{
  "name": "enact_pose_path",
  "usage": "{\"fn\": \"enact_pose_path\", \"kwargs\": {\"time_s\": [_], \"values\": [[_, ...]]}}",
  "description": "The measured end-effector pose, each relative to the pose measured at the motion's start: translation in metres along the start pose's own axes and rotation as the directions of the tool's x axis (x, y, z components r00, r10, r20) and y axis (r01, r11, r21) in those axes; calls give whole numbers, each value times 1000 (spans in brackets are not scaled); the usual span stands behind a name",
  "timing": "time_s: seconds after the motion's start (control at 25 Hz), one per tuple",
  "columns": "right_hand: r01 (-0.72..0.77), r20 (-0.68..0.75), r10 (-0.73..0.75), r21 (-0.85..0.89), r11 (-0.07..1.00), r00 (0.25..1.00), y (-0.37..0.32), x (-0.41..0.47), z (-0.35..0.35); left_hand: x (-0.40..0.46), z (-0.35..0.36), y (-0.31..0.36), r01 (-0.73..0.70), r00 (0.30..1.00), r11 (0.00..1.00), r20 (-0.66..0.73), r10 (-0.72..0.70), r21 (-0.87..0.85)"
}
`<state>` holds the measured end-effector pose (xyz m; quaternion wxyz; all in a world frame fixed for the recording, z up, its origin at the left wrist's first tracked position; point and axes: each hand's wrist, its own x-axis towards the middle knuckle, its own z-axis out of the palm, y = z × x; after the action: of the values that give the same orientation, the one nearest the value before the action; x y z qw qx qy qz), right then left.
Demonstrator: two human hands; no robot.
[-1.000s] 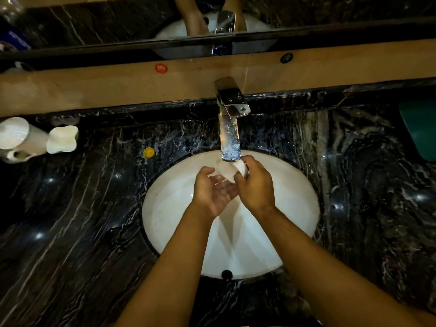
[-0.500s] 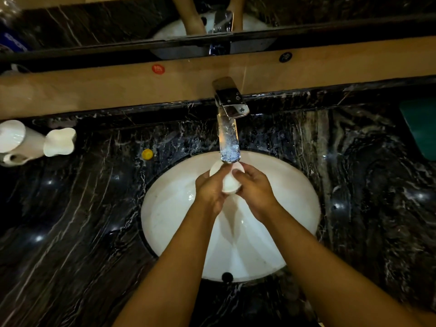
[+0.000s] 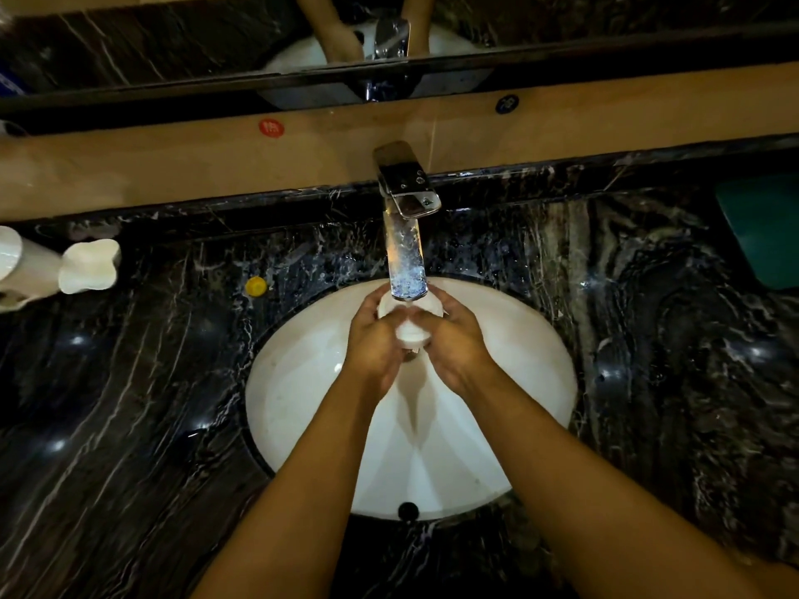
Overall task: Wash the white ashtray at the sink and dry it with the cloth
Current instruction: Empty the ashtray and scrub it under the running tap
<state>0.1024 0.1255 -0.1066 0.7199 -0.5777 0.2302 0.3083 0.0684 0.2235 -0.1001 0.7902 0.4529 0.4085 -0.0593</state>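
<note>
The white ashtray (image 3: pixel 410 328) is held over the white oval sink (image 3: pixel 302 404), right under the spout of the chrome tap (image 3: pixel 404 252). My left hand (image 3: pixel 372 343) grips it from the left and my right hand (image 3: pixel 454 339) from the right, fingers wrapped around its sides. Most of the ashtray is hidden by my fingers; only its pale rim and underside show between them. A folded green cloth (image 3: pixel 765 227) lies on the counter at the far right edge.
The black marbled counter (image 3: pixel 129 425) surrounds the sink. Two white ceramic holders (image 3: pixel 86 268) stand at the far left, and a small yellow item (image 3: pixel 256 286) lies near the sink's upper left. A beige ledge (image 3: pixel 173 162) and mirror run behind the tap.
Both hands have closed in around the ashtray and turned it under the tap; the left hand went from an open palm below it to gripping its side.
</note>
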Motion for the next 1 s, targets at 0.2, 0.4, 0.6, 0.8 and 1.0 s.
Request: {"fn": "enact_pose_path", "kwargs": {"time_s": [0.2,0.4,0.6,0.8,1.0], "values": [[17,-189,-33,-86,996,981,2,-2,14,2,13,-10,-108,963,988,-233,132,113],[3,-12,-3,26,1000,1000,0,-11,2,21,11,3,-71,945,897,-260,201,435],[91,-143,-89,8,996,986,-5,-8,-2,8,28,7,-221,967,828,3,256,515],[167,-3,-169,-152,974,986,7,-17,8,14,22,9,67,996,957,37,-81,283],[231,-30,-273,-450,863,961,18,-21,20,3,13,0,207,977,978,57,-207,2]]}}
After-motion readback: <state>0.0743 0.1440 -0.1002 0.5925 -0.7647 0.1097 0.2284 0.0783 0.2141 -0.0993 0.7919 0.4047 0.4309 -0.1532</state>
